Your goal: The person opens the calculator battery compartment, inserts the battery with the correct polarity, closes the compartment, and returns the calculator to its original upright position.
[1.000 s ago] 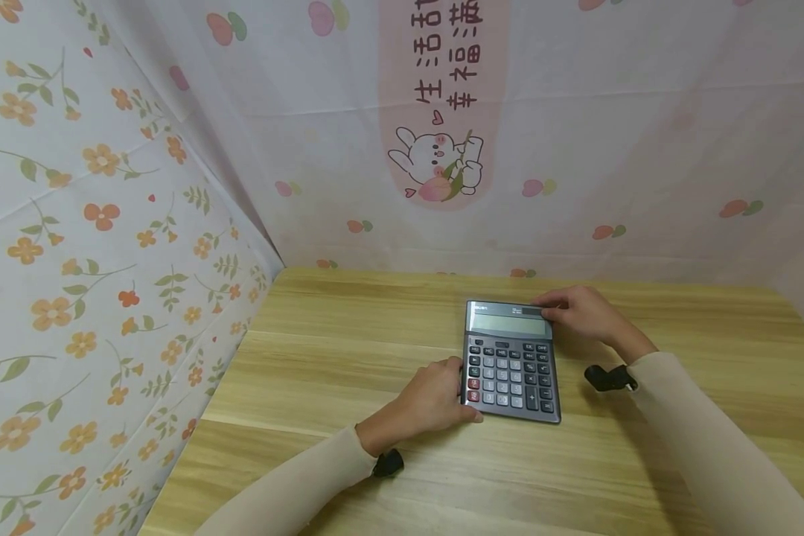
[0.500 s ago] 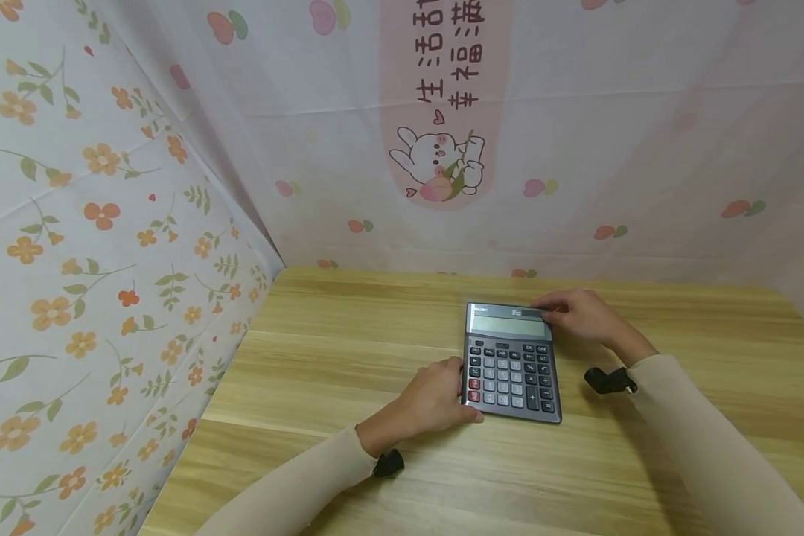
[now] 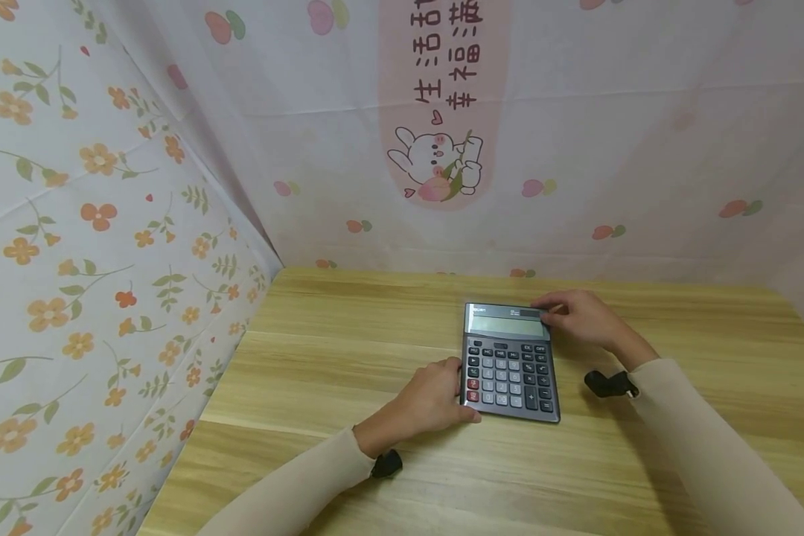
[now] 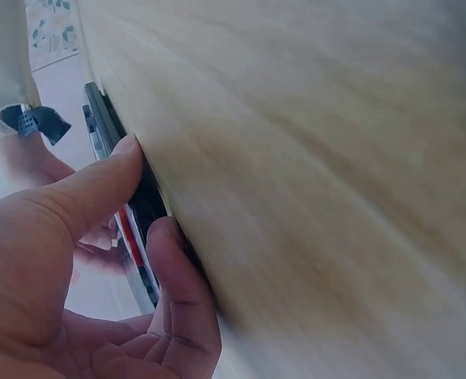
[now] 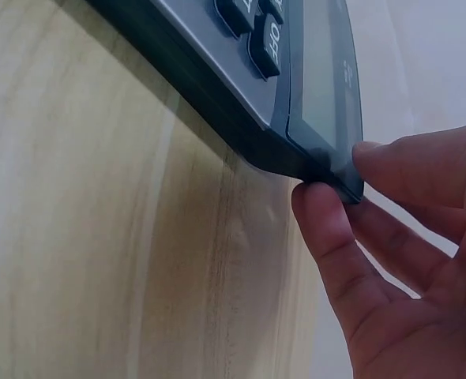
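A grey desktop calculator lies face up on the wooden table, its display panel at the far end and red keys on the left. My left hand holds it at the near left corner, thumb on the near edge and fingers bent along the left side. In the left wrist view, thumb and a finger press against the calculator's dark side. At the far right corner, my right hand pinches the display panel. The right wrist view shows the thumb on the panel's face and fingertips under its edge.
The wooden table reaches back to a white printed cloth with a rabbit picture. A flowered cloth hangs at the left. Black wrist devices stick out from both cream sleeves.
Hands and calculator keep almost the same place and pose; the head view shifts only slightly.
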`<state>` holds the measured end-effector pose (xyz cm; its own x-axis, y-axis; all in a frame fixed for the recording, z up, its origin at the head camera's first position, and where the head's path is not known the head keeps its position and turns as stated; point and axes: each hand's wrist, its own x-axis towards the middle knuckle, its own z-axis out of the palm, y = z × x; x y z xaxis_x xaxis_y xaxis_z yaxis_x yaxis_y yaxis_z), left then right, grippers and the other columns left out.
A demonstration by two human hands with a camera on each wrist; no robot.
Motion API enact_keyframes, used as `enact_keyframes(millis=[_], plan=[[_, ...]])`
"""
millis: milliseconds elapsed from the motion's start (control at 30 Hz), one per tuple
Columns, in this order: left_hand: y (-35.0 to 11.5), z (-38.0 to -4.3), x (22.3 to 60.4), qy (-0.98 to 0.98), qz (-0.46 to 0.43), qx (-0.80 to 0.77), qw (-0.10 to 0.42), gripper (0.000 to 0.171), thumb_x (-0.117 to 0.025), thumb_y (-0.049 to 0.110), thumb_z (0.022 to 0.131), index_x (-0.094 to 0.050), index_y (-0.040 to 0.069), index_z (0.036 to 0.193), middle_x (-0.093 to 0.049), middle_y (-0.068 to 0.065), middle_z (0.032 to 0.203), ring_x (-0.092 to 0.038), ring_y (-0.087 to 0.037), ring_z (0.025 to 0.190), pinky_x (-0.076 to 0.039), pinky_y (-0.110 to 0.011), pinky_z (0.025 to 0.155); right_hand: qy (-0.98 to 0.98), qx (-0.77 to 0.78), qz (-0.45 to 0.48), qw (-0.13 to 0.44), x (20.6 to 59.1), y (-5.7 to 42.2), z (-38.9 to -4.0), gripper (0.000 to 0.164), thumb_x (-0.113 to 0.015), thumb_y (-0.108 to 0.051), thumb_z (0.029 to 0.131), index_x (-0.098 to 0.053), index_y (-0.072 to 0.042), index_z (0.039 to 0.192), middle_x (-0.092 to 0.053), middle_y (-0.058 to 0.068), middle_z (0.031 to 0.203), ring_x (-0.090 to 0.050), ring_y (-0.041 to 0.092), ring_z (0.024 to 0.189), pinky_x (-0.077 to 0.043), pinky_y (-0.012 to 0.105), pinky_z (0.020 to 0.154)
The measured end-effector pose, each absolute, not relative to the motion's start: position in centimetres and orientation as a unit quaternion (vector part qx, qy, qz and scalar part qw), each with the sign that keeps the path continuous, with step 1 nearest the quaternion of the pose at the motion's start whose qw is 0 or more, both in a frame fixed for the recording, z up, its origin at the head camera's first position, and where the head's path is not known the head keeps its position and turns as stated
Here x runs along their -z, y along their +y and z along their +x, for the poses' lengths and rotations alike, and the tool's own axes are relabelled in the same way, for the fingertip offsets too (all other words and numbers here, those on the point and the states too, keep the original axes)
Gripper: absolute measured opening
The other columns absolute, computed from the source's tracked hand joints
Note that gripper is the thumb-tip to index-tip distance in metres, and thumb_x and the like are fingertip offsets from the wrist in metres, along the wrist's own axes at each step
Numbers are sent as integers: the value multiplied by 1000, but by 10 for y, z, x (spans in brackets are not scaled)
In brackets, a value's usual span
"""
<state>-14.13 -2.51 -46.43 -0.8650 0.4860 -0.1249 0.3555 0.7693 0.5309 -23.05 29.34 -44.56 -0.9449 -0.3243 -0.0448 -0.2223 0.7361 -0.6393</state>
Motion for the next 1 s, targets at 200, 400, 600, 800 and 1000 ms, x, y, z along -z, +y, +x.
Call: enact_keyframes(millis=[200,400,600,800,1000], plan=[[-29,-143,465,918,214,-297,150,82,-99,38,83,-62,-4,142,-66,3,94,-60,-11,80,-53,-27,72,922,352,-142,78,446,294,-223,38,-66,-7,108,-67,7,144,-64,31,145,-67,51,124,-52,69,104],[-33,-146,470,912,216,-317,148,69,-93,40,88,-65,-1,136,-63,6,83,-59,-9,74,-49,-26,64,918,363,-140,75,447,291,-214,47,-69,-8,106,-59,9,149,-58,33,151,-65,55,128,-53,69,104],[-33,-147,470,911,229,-318,132,55,-83,35,98,-67,-2,136,-61,9,74,-58,-6,65,-47,-24,59,914,370,-152,66,446,290,-204,51,-70,-8,106,-57,8,152,-53,35,156,-66,57,125,-58,66,97],[-33,-150,473,903,247,-328,124,53,-78,31,102,-64,-6,138,-60,11,73,-57,-3,62,-48,-23,57,912,378,-150,59,445,294,-194,50,-70,-8,107,-57,4,153,-52,33,158,-67,56,123,-58,68,94],[-33,-151,467,909,238,-310,141,57,-78,28,103,-60,-8,143,-62,11,73,-58,-2,63,-49,-24,60,911,384,-136,62,446,298,-187,53,-67,-9,109,-52,4,158,-50,35,159,-68,54,124,-58,67,95]])
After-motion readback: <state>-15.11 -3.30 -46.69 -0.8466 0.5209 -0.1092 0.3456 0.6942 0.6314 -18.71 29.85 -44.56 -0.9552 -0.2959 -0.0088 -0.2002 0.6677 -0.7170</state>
